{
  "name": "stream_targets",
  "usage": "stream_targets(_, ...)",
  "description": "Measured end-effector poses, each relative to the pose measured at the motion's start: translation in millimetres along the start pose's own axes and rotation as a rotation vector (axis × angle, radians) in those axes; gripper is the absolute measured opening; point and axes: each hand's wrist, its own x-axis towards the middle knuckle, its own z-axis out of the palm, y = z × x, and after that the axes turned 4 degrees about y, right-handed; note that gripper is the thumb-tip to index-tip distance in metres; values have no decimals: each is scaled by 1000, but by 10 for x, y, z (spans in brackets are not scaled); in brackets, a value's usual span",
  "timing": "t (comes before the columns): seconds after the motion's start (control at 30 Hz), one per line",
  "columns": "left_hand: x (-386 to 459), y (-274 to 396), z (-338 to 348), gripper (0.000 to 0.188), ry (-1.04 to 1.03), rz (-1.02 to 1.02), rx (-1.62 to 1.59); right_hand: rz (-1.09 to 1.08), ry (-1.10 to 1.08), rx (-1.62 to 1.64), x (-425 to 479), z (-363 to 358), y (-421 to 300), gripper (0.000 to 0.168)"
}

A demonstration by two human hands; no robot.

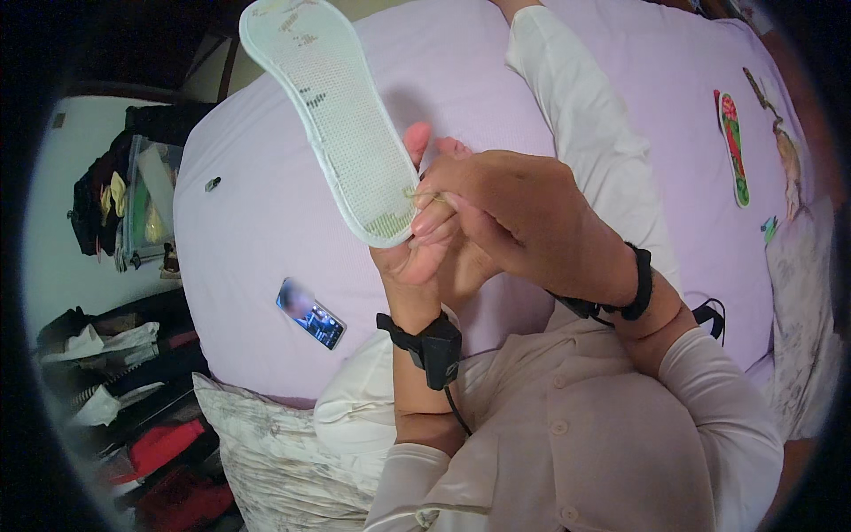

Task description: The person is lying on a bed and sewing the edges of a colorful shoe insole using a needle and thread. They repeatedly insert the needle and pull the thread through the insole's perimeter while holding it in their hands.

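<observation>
A pale mesh shoe insole (pixel 346 126) with white edging stands tilted in front of me, its heel end low. Green stitches fill part of the heel, and a few dark and brown stitches show farther up. My left hand (pixel 422 246) grips the insole at its heel edge, with the thumb and fingers partly behind it. My right hand (pixel 518 213) is beside the same edge, thumb and fingertips pinched on a thin yellow-green thread (pixel 429 195) that runs to the mesh. Whether a needle is between the fingertips cannot be seen.
A lit phone (pixel 310 314) lies on the lilac bedsheet (pixel 246 226), with a small dark object (pixel 213 184) beyond it. At right lie a colourful patterned insole (pixel 734 149), a skein of thread (pixel 788 159) and a small green-blue item (pixel 770 228). Patterned pillows (pixel 266 452) flank me.
</observation>
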Motion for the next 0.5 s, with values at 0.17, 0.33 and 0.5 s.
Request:
stream_targets(0.17,10,-64,14,58,2,24,-37,-20,18,5,-29,-29,-1,20)
stream_targets(0.33,-10,-54,31,56,-11,11,-2,-43,39,29,-24,-24,-11,21)
stream_targets(0.5,-22,-43,26,56,-19,2,-6,-48,62,-11,-16,-2,-35,20)
